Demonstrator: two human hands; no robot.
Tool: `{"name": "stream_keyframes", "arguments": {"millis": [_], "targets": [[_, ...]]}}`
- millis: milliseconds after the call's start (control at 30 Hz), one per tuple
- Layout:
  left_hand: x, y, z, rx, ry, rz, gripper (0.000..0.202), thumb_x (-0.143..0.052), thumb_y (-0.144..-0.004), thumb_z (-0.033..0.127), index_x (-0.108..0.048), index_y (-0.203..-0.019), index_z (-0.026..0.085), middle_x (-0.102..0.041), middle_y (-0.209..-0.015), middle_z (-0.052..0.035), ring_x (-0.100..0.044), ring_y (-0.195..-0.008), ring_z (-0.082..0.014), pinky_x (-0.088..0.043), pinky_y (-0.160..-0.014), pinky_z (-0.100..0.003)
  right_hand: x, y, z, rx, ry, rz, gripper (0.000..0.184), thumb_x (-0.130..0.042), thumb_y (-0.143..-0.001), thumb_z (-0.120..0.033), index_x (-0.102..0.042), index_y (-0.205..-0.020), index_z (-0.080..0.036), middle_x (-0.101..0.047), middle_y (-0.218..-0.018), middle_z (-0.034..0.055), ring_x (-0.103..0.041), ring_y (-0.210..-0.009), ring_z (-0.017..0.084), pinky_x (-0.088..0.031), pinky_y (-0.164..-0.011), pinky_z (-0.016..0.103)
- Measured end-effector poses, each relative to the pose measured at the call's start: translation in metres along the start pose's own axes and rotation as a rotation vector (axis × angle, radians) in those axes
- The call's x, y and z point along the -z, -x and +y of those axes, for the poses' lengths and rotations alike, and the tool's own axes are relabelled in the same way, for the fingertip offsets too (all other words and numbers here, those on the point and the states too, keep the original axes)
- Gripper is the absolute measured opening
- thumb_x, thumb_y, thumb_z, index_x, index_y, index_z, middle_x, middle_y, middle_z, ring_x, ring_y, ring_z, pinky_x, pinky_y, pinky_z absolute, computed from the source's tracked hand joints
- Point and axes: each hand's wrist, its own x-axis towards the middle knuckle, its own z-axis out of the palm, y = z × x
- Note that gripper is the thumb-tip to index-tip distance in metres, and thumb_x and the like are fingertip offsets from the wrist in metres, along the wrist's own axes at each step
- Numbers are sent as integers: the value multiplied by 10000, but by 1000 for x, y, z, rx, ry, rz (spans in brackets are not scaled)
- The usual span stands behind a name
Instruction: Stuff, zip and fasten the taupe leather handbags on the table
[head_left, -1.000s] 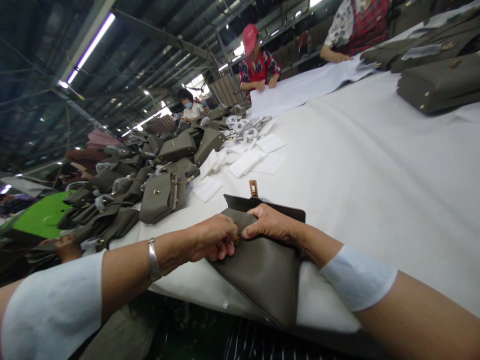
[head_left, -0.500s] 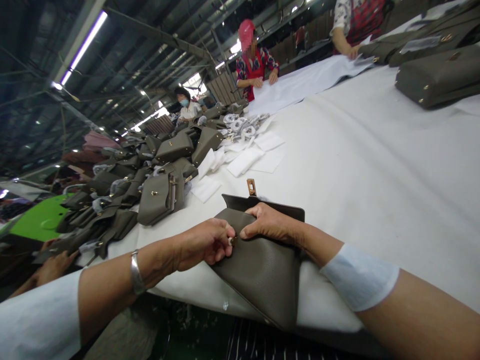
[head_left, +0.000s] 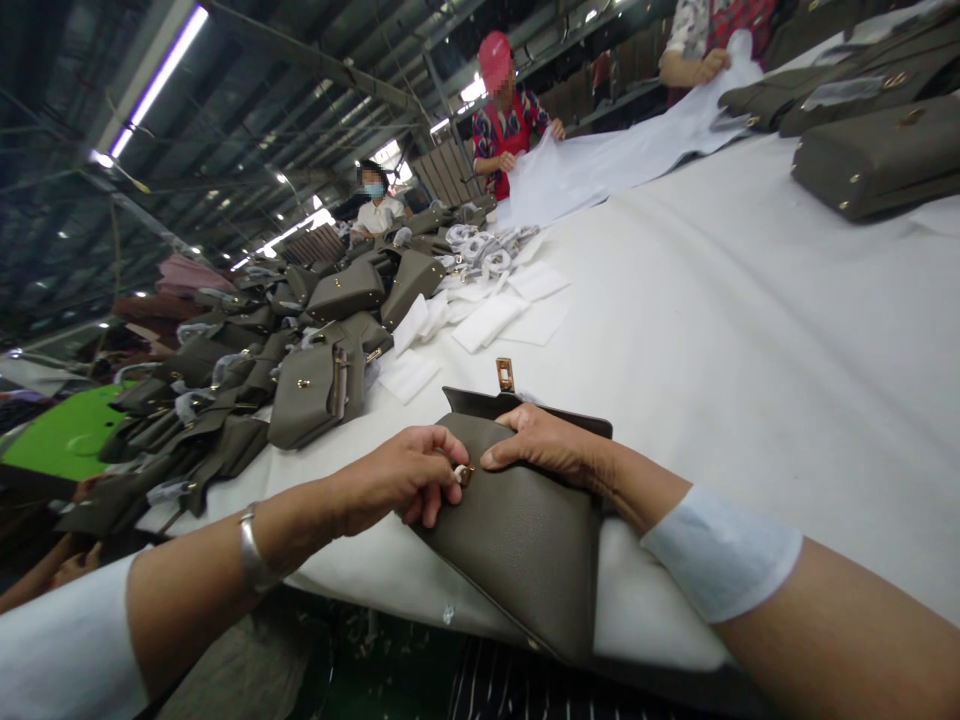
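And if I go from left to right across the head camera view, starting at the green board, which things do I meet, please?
Green board, silver bracelet, left hand, right hand, white cuff on the right arm, bag at the right edge.

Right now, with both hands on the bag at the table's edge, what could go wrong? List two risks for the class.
1. The bag reaches the near edge of the table, so it might slip down if the right hand eased its grip.
2. The left hand pinches at the small gold clasp; a slip there could scratch the bag's smooth front.
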Motion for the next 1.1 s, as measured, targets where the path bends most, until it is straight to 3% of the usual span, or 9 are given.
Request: {"name": "stream_keyframes", "arguments": {"millis": [167,233,300,400,600,733,833,1100], "targets": [[12,13,-23,-662,-644,273,299,-582,-830,277,-579,-1108,166,-619,-846,-32,-566,-671,-108,-471,-612,-229,1,-3,-1,-74,-69,23,180,-695,-574,-177,-660,-739,-113,-666,-646,21,-578,-518,117,-457,-499,211],[14,14,-31,-849,-883,309,325,-556,-870,237,-556,-1190,178,-623,-918,-51,-593,-738,-123,-493,-677,-250,0,-2,-3,-79,-62,30,200,-699,-562,-182,-668,-745,-106,-674,-657,33,-586,-527,128,-466,-506,222],[15,12,-34,-949,-1047,331,283,-521,-904,222,-567,-1179,174,-630,-931,-64,-615,-796,-143,-508,-711,-261,-1,0,-5,-75,-47,31,223,-700,-549,-188,-670,-751,-99,-677,-665,39,-587,-534,133,-466,-508,227],[15,6,-32,-982,-1171,293,209,-466,-936,214,-612,-1079,169,-642,-887,-60,-632,-788,-145,-527,-695,-247,-2,2,-7,-78,-17,59,221,-696,-533,-188,-660,-734,-101,-668,-652,32,-579,-530,129,-456,-503,224],[15,4,-30,-1062,-1328,336,267,-473,-929,212,-553,-1160,106,-670,-881,-91,-653,-740,-179,-548,-640,-282,-1,-1,-3,-42,4,41,290,-694,-523,-211,-673,-786,-92,-693,-732,64,-593,-586,148,-473,-563,253],[17,4,-31,-1011,-1476,236,283,-407,-942,175,-554,-1173,102,-678,-916,-115,-658,-768,-194,-552,-657,-303,-2,-1,-4,-36,41,47,265,-684,-534,-194,-673,-782,-102,-696,-745,56,-585,-596,139,-465,-560,241],[16,0,-32,-1022,-1532,223,304,-374,-939,138,-540,-1189,85,-675,-927,-124,-648,-770,-201,-552,-655,-316,-3,0,-6,-57,58,54,218,-678,-524,-177,-661,-730,-109,-669,-664,26,-558,-559,124,-441,-514,222],[11,-2,-41,-1073,-1331,278,259,-400,-926,120,-568,-1122,87,-660,-835,-90,-610,-703,-169,-509,-611,-275,-4,1,-6,-99,80,30,128,-645,-552,-155,-647,-670,-107,-648,-600,12,-545,-502,116,-441,-493,223]]}}
